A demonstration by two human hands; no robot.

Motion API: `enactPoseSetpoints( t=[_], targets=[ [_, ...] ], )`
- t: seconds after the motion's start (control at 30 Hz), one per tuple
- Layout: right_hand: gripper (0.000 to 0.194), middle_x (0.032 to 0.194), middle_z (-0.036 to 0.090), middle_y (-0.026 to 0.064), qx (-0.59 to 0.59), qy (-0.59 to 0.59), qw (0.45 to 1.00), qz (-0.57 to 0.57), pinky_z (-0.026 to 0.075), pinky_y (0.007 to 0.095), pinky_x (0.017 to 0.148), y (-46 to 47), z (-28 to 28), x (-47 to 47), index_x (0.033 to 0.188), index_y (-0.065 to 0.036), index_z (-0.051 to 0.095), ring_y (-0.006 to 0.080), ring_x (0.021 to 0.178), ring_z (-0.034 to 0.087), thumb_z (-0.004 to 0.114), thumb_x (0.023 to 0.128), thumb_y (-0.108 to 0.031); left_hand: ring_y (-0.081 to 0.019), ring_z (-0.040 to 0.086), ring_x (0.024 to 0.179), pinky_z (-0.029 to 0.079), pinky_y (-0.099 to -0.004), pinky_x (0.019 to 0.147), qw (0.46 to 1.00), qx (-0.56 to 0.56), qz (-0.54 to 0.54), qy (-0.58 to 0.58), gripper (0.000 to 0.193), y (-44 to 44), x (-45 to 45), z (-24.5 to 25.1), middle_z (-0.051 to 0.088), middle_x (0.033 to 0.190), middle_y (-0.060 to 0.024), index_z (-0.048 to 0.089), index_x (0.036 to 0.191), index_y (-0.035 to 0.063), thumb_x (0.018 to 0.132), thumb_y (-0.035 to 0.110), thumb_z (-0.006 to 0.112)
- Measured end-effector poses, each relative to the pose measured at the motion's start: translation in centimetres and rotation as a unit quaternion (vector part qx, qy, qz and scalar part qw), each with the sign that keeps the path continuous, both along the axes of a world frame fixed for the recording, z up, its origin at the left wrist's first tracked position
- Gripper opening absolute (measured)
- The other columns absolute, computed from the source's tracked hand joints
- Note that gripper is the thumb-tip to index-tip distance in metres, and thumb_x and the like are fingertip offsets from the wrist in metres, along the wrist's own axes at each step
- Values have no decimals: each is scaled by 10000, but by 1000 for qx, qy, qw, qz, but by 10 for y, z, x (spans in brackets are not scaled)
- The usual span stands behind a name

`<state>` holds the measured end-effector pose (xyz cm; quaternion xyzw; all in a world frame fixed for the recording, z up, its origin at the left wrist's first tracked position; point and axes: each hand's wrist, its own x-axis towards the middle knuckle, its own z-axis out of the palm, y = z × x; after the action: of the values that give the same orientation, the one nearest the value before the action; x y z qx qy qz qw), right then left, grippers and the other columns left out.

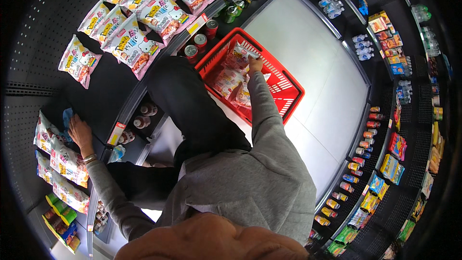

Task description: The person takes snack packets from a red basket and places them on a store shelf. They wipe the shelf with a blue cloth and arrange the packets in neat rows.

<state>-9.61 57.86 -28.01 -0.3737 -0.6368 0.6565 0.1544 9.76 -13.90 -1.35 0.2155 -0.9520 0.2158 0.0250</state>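
Note:
On the dark shelf at the left, my left hand (80,131) lies over a crumpled blue cloth (67,119), fingers pressed onto it. Snack bags (68,157) in white and pink stand right beside that hand. My right hand (255,65) reaches into a red plastic shopping basket (297,95) on the floor. Its fingers grip the edge of a snack bag (238,57) at the basket's far end. More bags of the same kind (227,81) lie below it, partly hidden by my right forearm.
Several more snack bags (126,45) stand in rows on the shelf ahead. Red drink cans (200,40) and green cans (231,14) line the lower shelf beside the basket. Stacked canisters (61,211) stand at lower left. Across the tiled floor (310,57), shelving with packaged goods (391,168) runs along the right.

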Motion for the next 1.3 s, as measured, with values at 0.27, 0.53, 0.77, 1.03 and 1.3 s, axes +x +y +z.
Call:
enactPoseSetpoints(
  t=[0.27,0.53,0.77,1.03,1.3],
  targets=[
    [285,917,754,123,198,27,980,25,536,373,747,8,16,24,1080,22,701,219,801,694,791,860,-134,-365,522,1338,405,-473,1121,954,128,-204,180,491,12,-38,-3,547,1461,-169,549,1408,60,945,186,655],
    [205,909,640,71,226,298,926,57,475,335,683,-11,166,26,1026,1,610,138,773,556,590,1045,-203,-369,553,1308,431,-448,1112,882,232,-295,284,458,66,-39,55,582,1425,-171,593,1357,43,908,61,680],
    [250,1086,662,97,-77,465,848,240,529,330,838,-211,394,11,1137,-2,569,146,938,632,483,1099,-234,-374,589,1263,440,-425,1102,752,478,-331,311,448,117,-44,72,627,1313,-214,588,1322,-19,913,120,710],
    [219,900,643,55,98,396,735,542,466,289,735,-457,365,-3,1031,-13,598,101,809,531,570,1067,-228,-171,633,1120,513,-336,985,582,702,-265,313,617,133,-38,56,674,1228,-161,481,1386,-60,946,286,741],
    [489,1251,644,153,-17,200,708,677,499,335,956,-483,305,-4,1315,69,524,197,1124,625,630,1032,-316,-113,646,1027,542,-291,892,483,797,-60,357,437,97,-55,27,688,1166,-85,543,1296,-48,1012,251,690]
  ],
)
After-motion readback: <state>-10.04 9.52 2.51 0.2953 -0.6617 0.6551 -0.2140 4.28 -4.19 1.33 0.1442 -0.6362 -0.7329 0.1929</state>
